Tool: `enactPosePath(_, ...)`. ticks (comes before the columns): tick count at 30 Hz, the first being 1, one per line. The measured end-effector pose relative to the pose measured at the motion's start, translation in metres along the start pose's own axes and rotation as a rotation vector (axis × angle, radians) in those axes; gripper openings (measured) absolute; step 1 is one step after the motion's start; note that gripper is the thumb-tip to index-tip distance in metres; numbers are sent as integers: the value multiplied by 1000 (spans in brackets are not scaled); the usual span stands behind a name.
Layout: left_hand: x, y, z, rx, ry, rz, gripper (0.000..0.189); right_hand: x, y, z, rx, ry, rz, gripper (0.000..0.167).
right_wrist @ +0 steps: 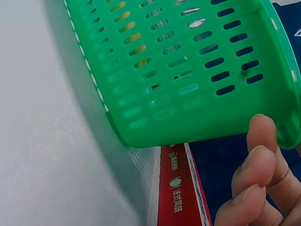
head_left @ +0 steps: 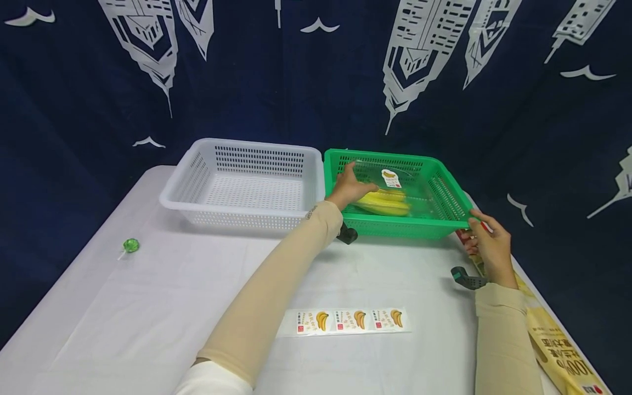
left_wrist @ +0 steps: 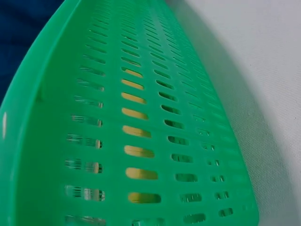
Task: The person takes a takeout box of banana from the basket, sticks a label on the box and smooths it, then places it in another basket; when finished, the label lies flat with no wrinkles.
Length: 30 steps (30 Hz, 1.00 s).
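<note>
A clear plastic box (head_left: 419, 189) with a banana sticker (head_left: 390, 178) on its lid lies inside the green basket (head_left: 395, 227). Yellow bananas (head_left: 382, 206) show through it. My left hand (head_left: 349, 189) reaches over the basket's front rim to the box's left end, thumb and fingers spread apart there. The left wrist view takes in only the basket's slotted front wall (left_wrist: 113, 141), with yellow behind the slots. At the basket's front right corner, my right hand (head_left: 491, 241) grips the rim. Its bent fingers (right_wrist: 263, 165) sit close under that corner in the right wrist view.
A white basket (head_left: 242, 214) stands left of the green one. Nearer on the white cloth is a strip of banana stickers (head_left: 353, 321). A green lollipop (head_left: 130, 245) lies at left. Along the right table edge stretches a yellow printed bag (head_left: 558, 345), its red end under my right hand.
</note>
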State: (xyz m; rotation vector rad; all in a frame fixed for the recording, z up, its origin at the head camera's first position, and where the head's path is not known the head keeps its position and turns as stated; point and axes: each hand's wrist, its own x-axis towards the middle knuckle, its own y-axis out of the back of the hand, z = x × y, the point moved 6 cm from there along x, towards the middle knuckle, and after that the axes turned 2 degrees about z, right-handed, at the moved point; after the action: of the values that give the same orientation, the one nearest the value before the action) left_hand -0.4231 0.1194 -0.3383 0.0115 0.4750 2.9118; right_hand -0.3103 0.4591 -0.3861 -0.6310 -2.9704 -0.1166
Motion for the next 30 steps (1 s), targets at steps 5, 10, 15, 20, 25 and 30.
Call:
enactPosePath(5, 3, 0, -1, 6, 7, -16, 97, 3, 0, 1, -12, -8, 19, 21)
enactPosePath(10, 5, 1, 0, 15, 6, -40, 99, 4, -1, 2, -41, -16, 19, 24)
enactPosePath(15, -3, 6, 5, 29, -22, -87, 101, 3, -2, 1, -24, -17, 11, 23)
enactPosePath(20, -19, 17, 11, 5, -54, -163, 98, 2, -3, 0, -7, -15, 7, 20)
enactPosePath(25, -46, 31, 13, -26, -168, -225, 89, -3, -4, -4, -2, -13, -8, 21)
enactPosePath(30, -83, 50, 6, -120, -279, -264, 75, -4, -2, -3, 7, 2, -17, 21)
